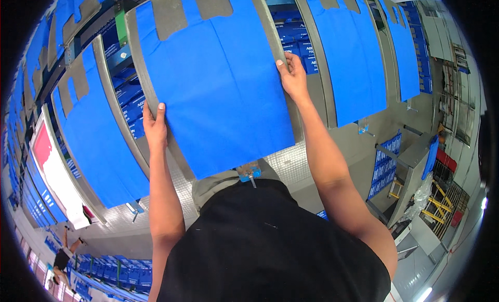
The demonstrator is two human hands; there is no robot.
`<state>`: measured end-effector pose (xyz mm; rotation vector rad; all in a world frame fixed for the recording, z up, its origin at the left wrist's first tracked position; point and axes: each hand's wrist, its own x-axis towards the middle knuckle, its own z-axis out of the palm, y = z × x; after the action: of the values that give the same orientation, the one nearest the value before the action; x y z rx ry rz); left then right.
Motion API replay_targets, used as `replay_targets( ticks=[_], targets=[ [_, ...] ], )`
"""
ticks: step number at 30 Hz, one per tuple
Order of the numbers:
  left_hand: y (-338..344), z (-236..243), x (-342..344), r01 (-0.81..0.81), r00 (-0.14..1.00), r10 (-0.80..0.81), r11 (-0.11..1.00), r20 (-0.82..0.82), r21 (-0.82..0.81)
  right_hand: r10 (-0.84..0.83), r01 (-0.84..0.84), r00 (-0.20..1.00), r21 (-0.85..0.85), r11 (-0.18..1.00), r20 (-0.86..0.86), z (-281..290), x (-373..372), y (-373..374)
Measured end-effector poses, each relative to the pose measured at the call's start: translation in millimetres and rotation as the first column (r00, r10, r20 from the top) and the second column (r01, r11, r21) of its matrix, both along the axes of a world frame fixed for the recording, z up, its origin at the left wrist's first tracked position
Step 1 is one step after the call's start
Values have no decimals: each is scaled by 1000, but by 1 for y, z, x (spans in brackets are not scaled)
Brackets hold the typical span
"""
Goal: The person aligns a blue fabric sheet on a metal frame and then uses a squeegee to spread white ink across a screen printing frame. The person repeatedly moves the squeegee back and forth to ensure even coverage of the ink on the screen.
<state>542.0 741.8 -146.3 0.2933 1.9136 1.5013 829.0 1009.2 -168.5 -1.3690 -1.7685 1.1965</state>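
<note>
A blue fabric bag [223, 89] with cut-out handles lies flat on a grey board [139, 63] in front of me. My left hand [156, 128] holds the board's left edge, its thumb on top beside the bag. Farther up on the opposite side, my right hand [293, 77] grips the right edge, its thumb by the bag's border. The undersides of both grips are hidden. Below the bag's near edge a metal clamp [249, 171] with blue paint sticks out.
Similar boards carry blue bags on the right [351, 63] and left [101, 141]. A white and pink sheet [57, 167] lies farther left. Printed blue bags [299, 39] show beneath the boards. A metal stand [413, 159] is at right; another person [63, 258] is at far lower left.
</note>
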Motion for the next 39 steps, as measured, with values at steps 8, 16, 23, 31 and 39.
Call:
replay_targets(
  ticks=[8,16,23,31,39],
  targets=[
    [0,-3,-1,2,1000,-1,1000,-20,20,-19,15,998,-67,998,-56,8,-4,-1],
    [-1,-6,-2,-7,1000,8,998,-11,60,-22,0,990,-158,987,-136,16,-6,0],
    [-1,-3,-1,-49,995,49,999,89,-5,-85,44,985,-258,965,-150,17,-6,0],
    [-3,-9,-5,-26,997,25,999,72,23,-83,42,987,-273,961,-141,16,-9,2],
    [-7,-14,-11,-27,980,-1,990,198,138,-68,-47,964,-419,907,-257,17,1,11]
  ],
)
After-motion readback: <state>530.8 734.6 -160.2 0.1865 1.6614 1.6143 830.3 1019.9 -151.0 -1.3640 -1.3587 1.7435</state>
